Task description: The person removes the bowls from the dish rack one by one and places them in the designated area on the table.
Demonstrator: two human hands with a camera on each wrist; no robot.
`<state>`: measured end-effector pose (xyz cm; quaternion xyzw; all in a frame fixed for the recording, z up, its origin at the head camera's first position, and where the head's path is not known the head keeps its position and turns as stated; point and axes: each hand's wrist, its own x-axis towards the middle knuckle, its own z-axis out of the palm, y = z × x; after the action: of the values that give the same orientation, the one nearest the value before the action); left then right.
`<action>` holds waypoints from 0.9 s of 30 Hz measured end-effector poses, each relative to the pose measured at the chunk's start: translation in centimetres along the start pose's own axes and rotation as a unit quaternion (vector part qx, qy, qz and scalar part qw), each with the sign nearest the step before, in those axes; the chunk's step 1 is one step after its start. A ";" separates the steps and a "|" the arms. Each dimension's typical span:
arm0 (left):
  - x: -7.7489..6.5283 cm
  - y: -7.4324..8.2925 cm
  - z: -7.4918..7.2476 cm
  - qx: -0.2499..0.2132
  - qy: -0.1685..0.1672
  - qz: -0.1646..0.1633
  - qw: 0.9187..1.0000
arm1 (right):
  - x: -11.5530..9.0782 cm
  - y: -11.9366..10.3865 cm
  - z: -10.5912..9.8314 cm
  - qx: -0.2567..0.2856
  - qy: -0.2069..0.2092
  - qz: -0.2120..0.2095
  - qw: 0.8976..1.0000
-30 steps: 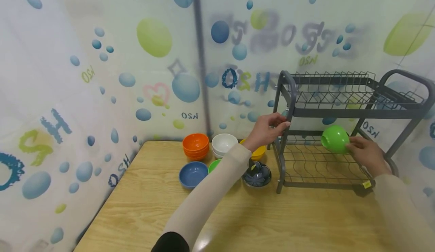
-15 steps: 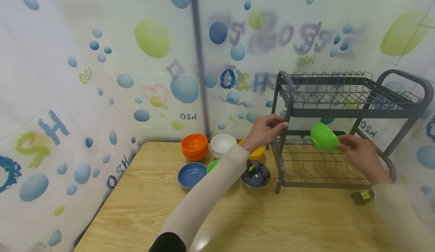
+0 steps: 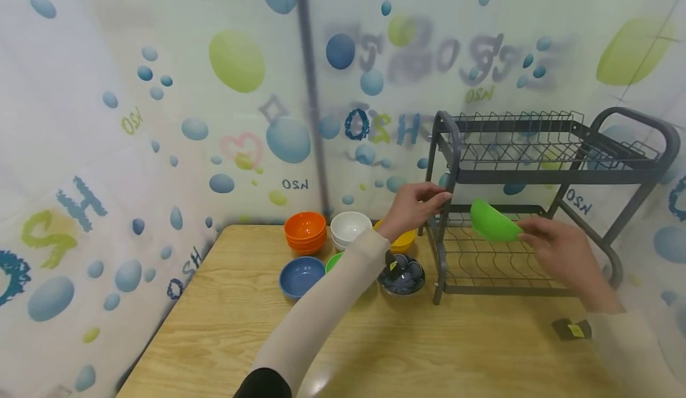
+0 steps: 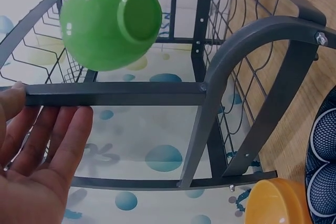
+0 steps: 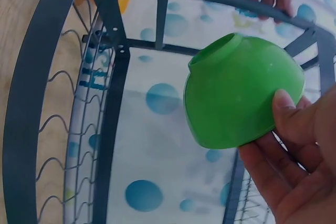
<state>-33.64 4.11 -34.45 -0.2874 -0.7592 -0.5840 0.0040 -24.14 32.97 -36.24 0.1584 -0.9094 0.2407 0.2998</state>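
Observation:
My right hand [image 3: 568, 258] pinches the rim of a green bowl [image 3: 492, 222], thumb on the outside and fingers at its edge. The bowl hangs tilted in the opening between the two tiers of a grey metal dish rack [image 3: 541, 177], above the lower wire shelf [image 3: 495, 261]. In the right wrist view the bowl [image 5: 236, 95] turns its foot to the upper left. My left hand [image 3: 415, 207] holds the rack's left front post; the left wrist view shows the thumb on one side of that bar [image 4: 115, 94] and fingers on the other.
Left of the rack stand stacked orange bowls [image 3: 305, 231], white bowls [image 3: 350, 228], a yellow bowl [image 3: 404, 241], a blue bowl [image 3: 302, 277], a dark patterned bowl [image 3: 403, 277] and a green bowl [image 3: 333, 262] mostly behind my left sleeve. A patterned curtain [image 3: 241, 118] backs the wooden table [image 3: 214, 326].
The right hand has brought the green bowl leftward along the space between the tiers and tilted it, its rim now facing up to the right. The left hand stays at the post.

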 end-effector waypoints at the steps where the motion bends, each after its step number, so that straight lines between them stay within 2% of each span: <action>1: -0.1 -0.1 0.0 0.002 -0.002 0.000 1.000 | -0.1 -0.3 0.0 0.003 0.012 -0.019 1.000; 6: -0.9 -0.2 -0.7 0.044 -0.010 -0.005 0.999 | -0.6 -2.1 0.0 0.011 0.059 -0.101 0.993; 10: -2.1 0.1 -1.7 0.062 -0.013 0.004 0.998 | -0.8 -3.6 -0.3 0.017 0.063 -0.148 0.987; 14: -3.4 0.6 -2.5 0.051 -0.017 0.034 0.998 | -1.1 -5.0 -0.3 0.030 0.057 -0.173 0.983; 17: -4.6 1.1 -2.9 0.071 -0.024 0.074 0.994 | -1.2 -5.8 0.0 0.038 0.059 -0.192 0.979; 20: -5.9 1.5 -3.2 0.110 -0.033 0.119 0.986 | -1.2 -6.4 0.4 0.053 0.056 -0.219 0.973; 23: -7.1 1.9 -3.2 0.152 -0.043 0.165 0.974 | -1.2 -7.0 0.7 0.059 0.052 -0.246 0.966; 27: -8.5 2.3 -3.0 0.185 -0.064 0.220 0.955 | -1.1 -8.0 1.1 0.047 0.042 -0.271 0.961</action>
<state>-26.49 -1.93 -34.36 -0.4787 -0.7705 -0.3980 0.1370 -20.30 25.88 -34.94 0.4023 -0.8070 0.1990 0.3838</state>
